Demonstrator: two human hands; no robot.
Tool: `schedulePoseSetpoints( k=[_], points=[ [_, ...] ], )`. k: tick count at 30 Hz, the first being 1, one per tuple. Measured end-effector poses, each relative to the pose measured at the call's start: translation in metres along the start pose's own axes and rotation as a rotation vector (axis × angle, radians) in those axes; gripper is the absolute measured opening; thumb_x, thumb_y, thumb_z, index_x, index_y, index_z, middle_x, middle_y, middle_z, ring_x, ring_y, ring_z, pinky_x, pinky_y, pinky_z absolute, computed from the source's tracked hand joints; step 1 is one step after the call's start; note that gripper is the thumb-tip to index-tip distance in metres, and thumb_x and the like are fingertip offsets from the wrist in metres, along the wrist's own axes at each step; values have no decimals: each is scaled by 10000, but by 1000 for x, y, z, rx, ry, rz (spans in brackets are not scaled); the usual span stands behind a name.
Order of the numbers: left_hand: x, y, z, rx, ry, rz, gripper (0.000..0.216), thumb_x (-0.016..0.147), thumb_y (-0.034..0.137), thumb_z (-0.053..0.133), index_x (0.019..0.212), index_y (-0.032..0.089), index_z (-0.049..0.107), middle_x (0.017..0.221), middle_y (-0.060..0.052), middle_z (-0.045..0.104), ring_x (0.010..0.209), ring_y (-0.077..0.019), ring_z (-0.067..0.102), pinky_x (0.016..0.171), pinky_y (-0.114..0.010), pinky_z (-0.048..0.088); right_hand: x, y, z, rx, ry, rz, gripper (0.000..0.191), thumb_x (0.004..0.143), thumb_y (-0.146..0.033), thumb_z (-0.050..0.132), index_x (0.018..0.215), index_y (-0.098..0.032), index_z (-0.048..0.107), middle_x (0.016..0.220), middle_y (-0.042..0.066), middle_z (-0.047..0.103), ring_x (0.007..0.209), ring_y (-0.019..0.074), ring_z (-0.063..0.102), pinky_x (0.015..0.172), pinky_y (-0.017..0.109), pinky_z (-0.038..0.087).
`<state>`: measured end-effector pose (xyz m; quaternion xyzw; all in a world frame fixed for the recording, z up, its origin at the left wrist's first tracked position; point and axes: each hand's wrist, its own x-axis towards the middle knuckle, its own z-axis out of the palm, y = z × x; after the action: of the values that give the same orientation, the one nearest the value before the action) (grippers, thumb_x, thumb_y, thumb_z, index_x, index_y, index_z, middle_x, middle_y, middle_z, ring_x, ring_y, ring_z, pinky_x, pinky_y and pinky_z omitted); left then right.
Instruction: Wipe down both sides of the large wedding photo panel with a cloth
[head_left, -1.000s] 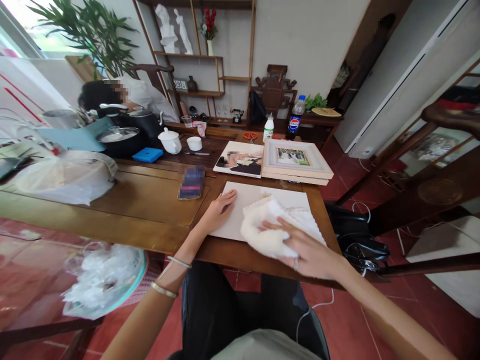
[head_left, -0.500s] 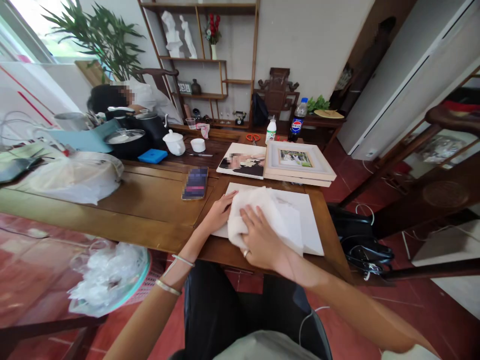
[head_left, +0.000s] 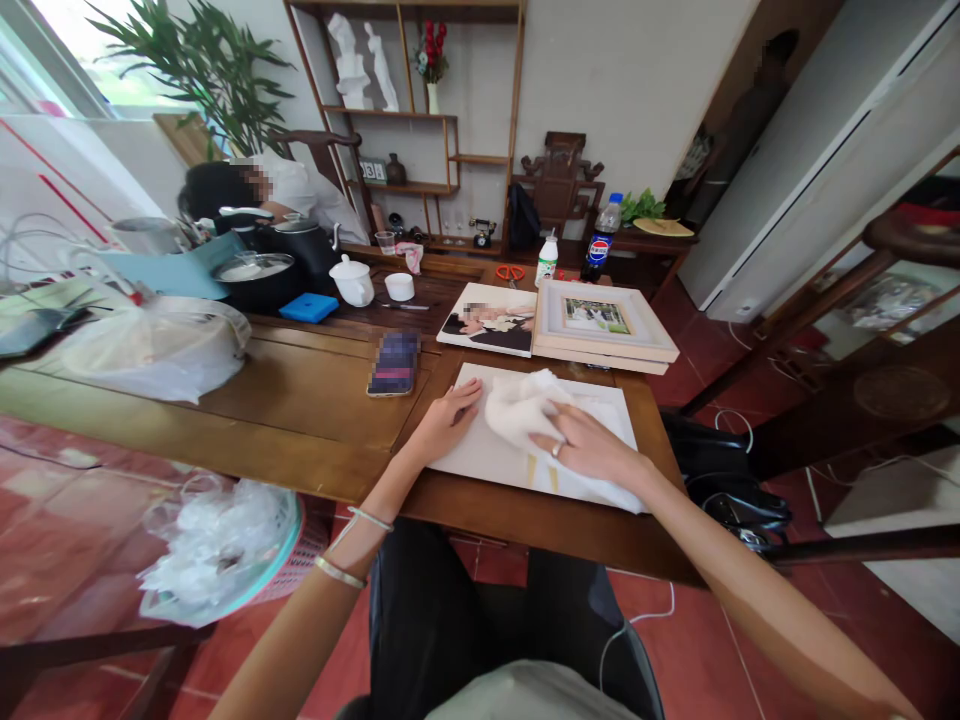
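A flat white panel (head_left: 491,458) lies on the wooden table before me. My left hand (head_left: 448,418) rests on its left edge, fingers stretched out and holding nothing. Toward the panel's right side my right hand (head_left: 589,440) grips a bunched white cloth (head_left: 521,408) and presses it on the surface. Part of the cloth trails under my right wrist to the panel's lower right corner. Two yellowish strips (head_left: 542,472) show on the panel near its front edge. What they are I cannot tell.
Behind the panel lie a photo print (head_left: 489,318) and stacked pale frames (head_left: 611,345). A phone (head_left: 394,364) lies to the left. Farther back stand a cola bottle (head_left: 598,245), a white bottle (head_left: 547,262), orange scissors (head_left: 510,272) and a white teapot (head_left: 352,280). Another person sits at the far left.
My right hand has moved right with the cloth, uncovering the panel's left part and the yellowish strips. My left hand stays at the left edge, shifted slightly.
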<state>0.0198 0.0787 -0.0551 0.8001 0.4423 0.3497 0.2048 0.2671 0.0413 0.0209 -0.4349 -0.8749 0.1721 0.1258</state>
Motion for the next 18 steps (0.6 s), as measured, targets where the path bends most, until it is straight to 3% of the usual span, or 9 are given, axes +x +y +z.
schedulePoseSetpoints(
  k=[6, 12, 15, 18],
  points=[
    [0, 1, -1, -14, 15, 2, 408, 897, 291, 422, 1259, 171, 566, 1365, -86, 505, 1300, -231, 429, 1124, -446, 273, 66, 6, 2, 67, 81, 154, 372, 930, -412, 362, 1000, -151, 618, 1091, 127, 659, 1025, 276, 589, 855, 340, 432],
    [1, 5, -5, -6, 24, 20, 353, 891, 256, 433, 1165, 180, 643, 1299, -67, 578, 1229, -244, 506, 1068, -398, 362, 125, -14, 11, 17, 38, 141, 413, 910, -433, 364, 907, -123, 637, 1003, 156, 681, 914, 270, 621, 757, 297, 443],
    [1, 7, -5, -5, 19, 36, 351, 897, 247, 424, 1158, 176, 648, 1295, -72, 580, 1198, -242, 531, 1039, -378, 394, 125, -17, 11, -11, 25, 128, 372, 891, -421, 401, 904, -133, 637, 1008, 149, 675, 894, 261, 622, 737, 288, 442],
    [1, 6, -4, -7, 11, 29, 362, 902, 256, 421, 1185, 172, 631, 1321, -81, 557, 1225, -238, 509, 1059, -373, 372, 99, -11, 6, -41, -2, 122, 281, 833, -386, 499, 878, -145, 637, 944, 129, 684, 875, 270, 618, 723, 297, 447]
  ],
)
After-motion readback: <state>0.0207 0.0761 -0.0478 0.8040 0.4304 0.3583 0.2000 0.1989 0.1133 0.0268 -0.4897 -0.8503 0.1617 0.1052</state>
